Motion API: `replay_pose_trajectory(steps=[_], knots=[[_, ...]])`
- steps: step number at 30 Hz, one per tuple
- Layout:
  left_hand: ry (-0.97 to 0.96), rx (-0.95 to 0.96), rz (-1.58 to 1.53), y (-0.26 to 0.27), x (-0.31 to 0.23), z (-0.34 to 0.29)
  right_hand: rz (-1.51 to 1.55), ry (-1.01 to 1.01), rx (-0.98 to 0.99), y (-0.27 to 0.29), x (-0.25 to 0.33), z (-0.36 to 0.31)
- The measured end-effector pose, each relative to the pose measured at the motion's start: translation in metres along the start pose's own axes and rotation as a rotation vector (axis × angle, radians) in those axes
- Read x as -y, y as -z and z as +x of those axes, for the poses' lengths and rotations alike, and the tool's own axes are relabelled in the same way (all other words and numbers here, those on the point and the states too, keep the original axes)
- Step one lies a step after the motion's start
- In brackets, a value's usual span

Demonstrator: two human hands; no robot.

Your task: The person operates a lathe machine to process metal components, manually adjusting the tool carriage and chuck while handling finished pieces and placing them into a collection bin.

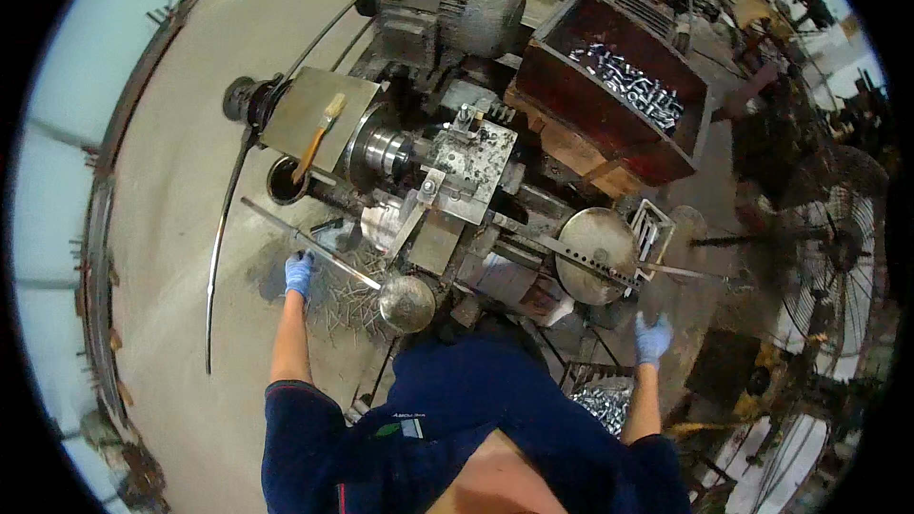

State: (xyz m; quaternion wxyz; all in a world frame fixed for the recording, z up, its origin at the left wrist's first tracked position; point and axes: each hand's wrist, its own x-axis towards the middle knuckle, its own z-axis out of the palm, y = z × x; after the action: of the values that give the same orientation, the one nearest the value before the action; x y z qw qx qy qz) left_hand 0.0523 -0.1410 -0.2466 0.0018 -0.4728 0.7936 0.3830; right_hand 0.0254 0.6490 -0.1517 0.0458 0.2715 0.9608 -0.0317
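Note:
My left hand (298,274), in a blue glove, is at the left of a small machine, just below a slanting metal rod (324,249). Its fingers are curled in, and whatever they may hold is too small to make out. Out to the right, my right hand (653,339), gloved alike, has its fingers apart and nothing visible in it. Nearest to it are a perforated metal bar (590,261) and a large round plate (596,255). Between my hands stands the machine with its spindle (386,150) and oily metal block (471,167). A smaller disc (407,304) sits near my body.
A dark red bin (609,114) of shiny metal parts stands behind at right. An electric motor (447,14) is at the back. A brush (322,133) lies across a plate above a dark pot (287,181). Thin scraps (352,309) litter the floor; a fan (838,247) stands far right.

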Motion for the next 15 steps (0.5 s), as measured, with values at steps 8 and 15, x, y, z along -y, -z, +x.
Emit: replay_pose_trajectory(steps=[8,15], knots=[[-0.891,0.16,0.966,-0.07,-0.017,0.088,0.156,-0.189,0.292,-0.036,-0.026,-0.145],[-0.715,-0.127,0.093,-0.145,0.059,0.094,0.396,-0.242,0.314,-0.014,0.022,-0.186]])
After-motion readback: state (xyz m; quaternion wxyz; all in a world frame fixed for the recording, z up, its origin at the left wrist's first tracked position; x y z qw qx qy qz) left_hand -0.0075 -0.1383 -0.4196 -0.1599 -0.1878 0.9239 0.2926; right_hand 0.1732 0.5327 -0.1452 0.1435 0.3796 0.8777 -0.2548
